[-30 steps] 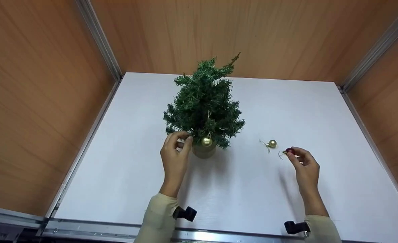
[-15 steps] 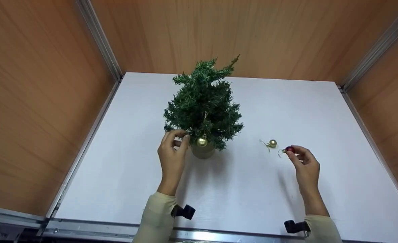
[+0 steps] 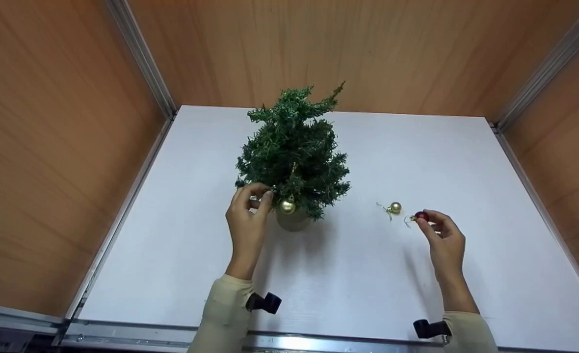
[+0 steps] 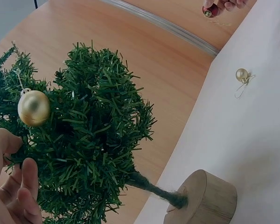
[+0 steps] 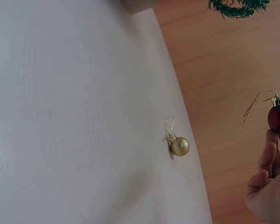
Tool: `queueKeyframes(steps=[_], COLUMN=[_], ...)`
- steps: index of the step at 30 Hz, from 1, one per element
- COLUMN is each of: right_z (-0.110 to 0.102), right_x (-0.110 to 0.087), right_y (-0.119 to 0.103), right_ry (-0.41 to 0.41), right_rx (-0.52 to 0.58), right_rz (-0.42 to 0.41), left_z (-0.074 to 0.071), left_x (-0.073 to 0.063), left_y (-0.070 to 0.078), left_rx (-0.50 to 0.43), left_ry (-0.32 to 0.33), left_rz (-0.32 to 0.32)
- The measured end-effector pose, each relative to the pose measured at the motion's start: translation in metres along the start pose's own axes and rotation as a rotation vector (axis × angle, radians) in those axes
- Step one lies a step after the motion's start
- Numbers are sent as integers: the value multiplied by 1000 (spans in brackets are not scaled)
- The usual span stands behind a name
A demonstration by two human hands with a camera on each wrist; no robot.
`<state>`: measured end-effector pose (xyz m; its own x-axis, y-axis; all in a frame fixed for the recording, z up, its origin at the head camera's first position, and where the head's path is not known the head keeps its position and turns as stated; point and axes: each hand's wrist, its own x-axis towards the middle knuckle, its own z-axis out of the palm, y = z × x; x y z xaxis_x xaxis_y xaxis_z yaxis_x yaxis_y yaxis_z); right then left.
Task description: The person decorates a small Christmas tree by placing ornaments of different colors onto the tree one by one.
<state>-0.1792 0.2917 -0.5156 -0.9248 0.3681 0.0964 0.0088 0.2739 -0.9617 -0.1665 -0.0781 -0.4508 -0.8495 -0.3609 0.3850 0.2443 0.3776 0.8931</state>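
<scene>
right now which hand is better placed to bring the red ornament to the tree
Probably the right hand: it pinches the red ornament. The left hand is farther from that ornament and pinches foliage of the tree, so it seems better suited to steadying.

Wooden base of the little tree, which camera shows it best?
The left wrist view: the wooden base is largest and unobstructed, though cropped below. The head view shows it partly behind branches; the right wrist view, only a sliver.
</scene>
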Motion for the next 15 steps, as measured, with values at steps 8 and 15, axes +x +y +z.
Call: queueKeyframes(steps=[8, 15], right_z=[0, 1], right_x=[-2, -3], right_y=[-4, -6], right_ry=[-11, -7], right_rx=[-16, -8], right_rz=[4, 9], left_z=[-2, -3], left_x=[2, 5], left_y=[1, 1], left_rx=[-11, -15], left_ry=[13, 22], left_rz=[-6, -6])
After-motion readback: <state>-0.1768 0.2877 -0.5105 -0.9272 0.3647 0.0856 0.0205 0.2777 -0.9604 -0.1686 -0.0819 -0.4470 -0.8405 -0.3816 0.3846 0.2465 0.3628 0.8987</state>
